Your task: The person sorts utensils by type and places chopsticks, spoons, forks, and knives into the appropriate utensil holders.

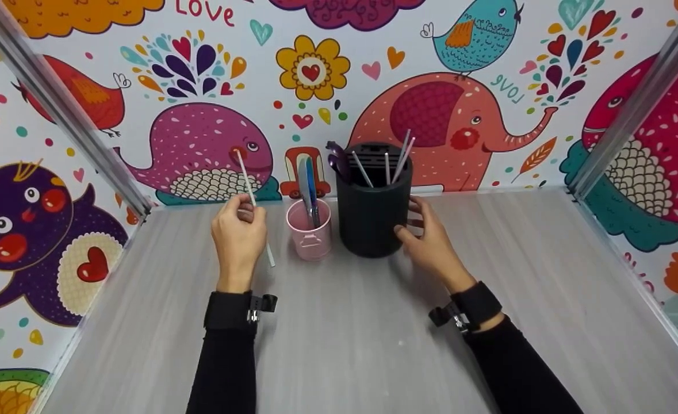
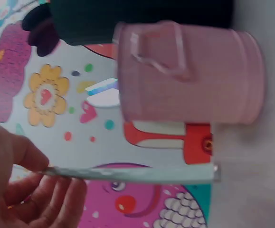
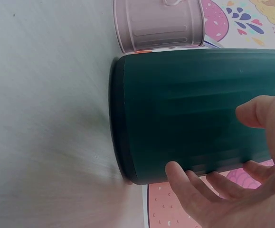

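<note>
My left hand (image 1: 238,230) pinches a thin white straw (image 1: 248,181) between thumb and fingers, left of a small pink bucket (image 1: 310,244). In the left wrist view, the lower end of the straw (image 2: 189,174) is close to the tabletop; whether it touches cannot be told. My right hand (image 1: 431,244) grips the right side of a large dark utensil holder (image 1: 370,221), thumb in front and fingers toward the back. Several thin pale sticks (image 1: 387,167) and a dark purple spoon-like utensil (image 1: 337,161) stand in the holder. The bucket holds blue and white knife-like utensils (image 1: 307,187).
The grey wood-grain table (image 1: 339,345) meets a wall (image 1: 327,126) printed with cartoon animals just behind the containers. Metal frame posts (image 1: 632,103) stand at both back corners. Bucket and holder stand side by side, nearly touching.
</note>
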`<control>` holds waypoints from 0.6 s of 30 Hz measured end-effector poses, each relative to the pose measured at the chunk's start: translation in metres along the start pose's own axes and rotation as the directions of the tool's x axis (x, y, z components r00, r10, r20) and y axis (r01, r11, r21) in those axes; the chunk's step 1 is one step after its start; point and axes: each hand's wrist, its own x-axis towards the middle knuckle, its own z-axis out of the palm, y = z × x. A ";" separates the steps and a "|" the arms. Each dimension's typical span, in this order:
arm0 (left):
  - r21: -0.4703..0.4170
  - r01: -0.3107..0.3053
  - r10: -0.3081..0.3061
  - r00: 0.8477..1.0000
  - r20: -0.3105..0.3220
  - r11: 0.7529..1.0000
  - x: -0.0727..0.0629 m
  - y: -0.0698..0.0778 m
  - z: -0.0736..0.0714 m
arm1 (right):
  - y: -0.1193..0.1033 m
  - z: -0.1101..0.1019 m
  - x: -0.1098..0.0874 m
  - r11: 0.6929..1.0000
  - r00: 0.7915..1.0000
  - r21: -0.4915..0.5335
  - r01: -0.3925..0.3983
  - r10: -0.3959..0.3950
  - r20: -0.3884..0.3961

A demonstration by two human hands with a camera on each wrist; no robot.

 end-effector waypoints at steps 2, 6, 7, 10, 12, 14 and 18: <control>-0.046 -0.048 0.049 0.999 0.009 0.998 -0.001 0.011 -0.001 | 0.000 -0.002 0.000 1.000 1.000 -0.011 0.007 -0.007 0.001; -0.105 -0.136 0.143 0.988 0.053 0.985 -0.007 0.034 -0.003 | 0.000 -0.004 -0.001 1.000 1.000 -0.016 0.006 -0.006 0.002; -0.116 -0.157 0.165 0.984 0.062 0.981 -0.009 0.040 -0.004 | -0.001 -0.004 -0.001 1.000 1.000 -0.017 0.007 -0.007 0.004; -0.145 -0.223 0.234 0.970 0.064 0.964 -0.015 0.057 -0.005 | -0.001 -0.003 -0.001 1.000 1.000 -0.004 0.002 -0.002 0.002; -0.167 -0.270 0.281 0.958 0.049 0.948 -0.021 0.067 -0.004 | -0.001 -0.002 -0.001 1.000 1.000 0.001 0.003 -0.003 0.006; -0.197 -0.315 0.326 0.945 0.027 0.929 -0.027 0.079 -0.001 | -0.001 -0.001 -0.001 1.000 1.000 0.002 0.002 -0.002 0.007; -0.307 -0.384 0.394 0.918 -0.031 0.871 -0.041 0.104 0.011 | 0.000 0.001 -0.002 1.000 1.000 0.006 -0.006 0.006 0.010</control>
